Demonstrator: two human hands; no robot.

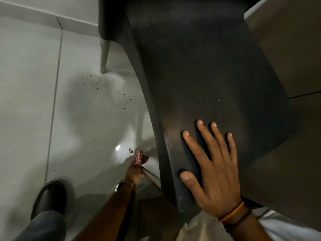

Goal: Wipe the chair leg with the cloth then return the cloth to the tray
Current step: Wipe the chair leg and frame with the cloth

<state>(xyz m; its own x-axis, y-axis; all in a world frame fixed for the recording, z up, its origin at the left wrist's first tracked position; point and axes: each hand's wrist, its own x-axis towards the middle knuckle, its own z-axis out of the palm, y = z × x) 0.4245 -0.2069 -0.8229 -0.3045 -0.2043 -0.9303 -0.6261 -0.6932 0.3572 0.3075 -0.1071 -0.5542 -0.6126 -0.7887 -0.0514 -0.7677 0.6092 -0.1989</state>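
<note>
A dark plastic chair (208,75) fills the right of the head view, seen from above. My right hand (213,164) lies flat on its seat with fingers spread, near the front left corner. My left hand (133,171) reaches down beside the seat's left edge, low near the floor. It grips a red and white cloth (139,156) against the thin front chair leg (149,174), which is mostly hidden under the seat. A second, pale chair leg (104,54) shows at the back left. No tray is in view.
The floor is glossy light tile (34,101) with dark specks near the back leg and by the cloth. My black shoe (50,195) stands at the lower left. A wall skirting runs along the top left.
</note>
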